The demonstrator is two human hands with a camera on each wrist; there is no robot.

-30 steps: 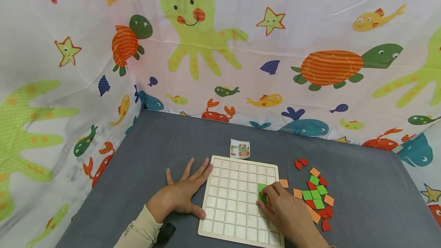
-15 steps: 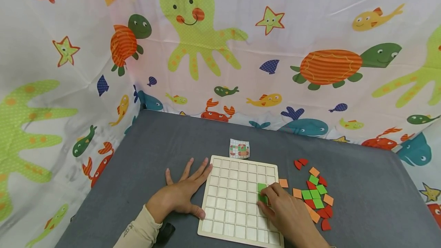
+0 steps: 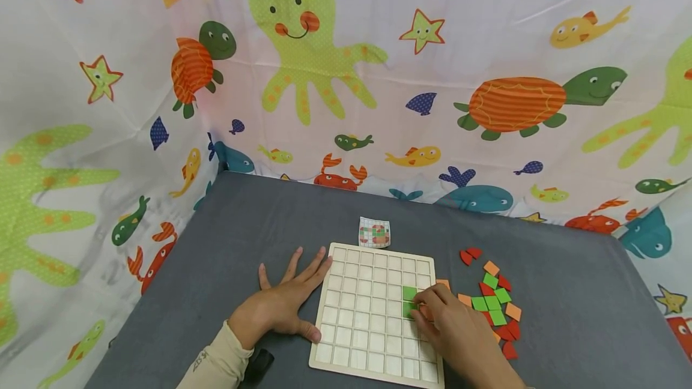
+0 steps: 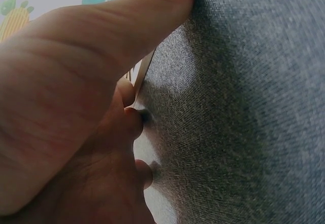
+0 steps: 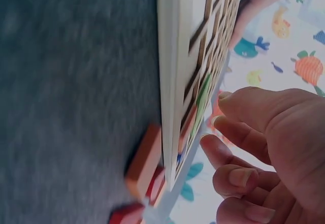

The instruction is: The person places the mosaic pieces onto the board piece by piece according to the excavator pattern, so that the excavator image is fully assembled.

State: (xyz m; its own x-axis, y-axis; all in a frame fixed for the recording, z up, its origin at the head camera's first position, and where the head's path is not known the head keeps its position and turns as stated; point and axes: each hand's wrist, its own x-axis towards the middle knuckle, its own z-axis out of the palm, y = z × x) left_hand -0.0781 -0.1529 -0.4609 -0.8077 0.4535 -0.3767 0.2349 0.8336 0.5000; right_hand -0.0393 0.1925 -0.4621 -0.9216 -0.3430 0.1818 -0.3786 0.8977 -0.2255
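Note:
A pale wooden grid board (image 3: 358, 322) lies on the grey cloth. Two green square tiles (image 3: 409, 293) sit in neighbouring cells near its right side. My right hand (image 3: 451, 323) hovers over that side, fingertips just beside the lower green tile. In the right wrist view its fingers are loosely bent, thumb apart from them, with nothing between. An orange tile (image 5: 188, 124) shows in the board beside the green one there; the hand mostly hides it in the head view. My left hand (image 3: 278, 314) rests spread on the cloth, thumb and fingertips touching the board's left edge.
Right of the board lie loose green tiles (image 3: 492, 302), orange tiles (image 3: 513, 312) and red quarter-round pieces (image 3: 509, 350). A small card with a coloured grid pattern (image 3: 374, 233) lies behind the board. Close to the left wrist is a black object (image 3: 259, 367). A sea-animal curtain (image 3: 346, 77) hangs behind.
My right hand has shifted slightly right, away from the lower green tile, so more of that tile shows. The left hand stays in place. The head view has drifted slightly.

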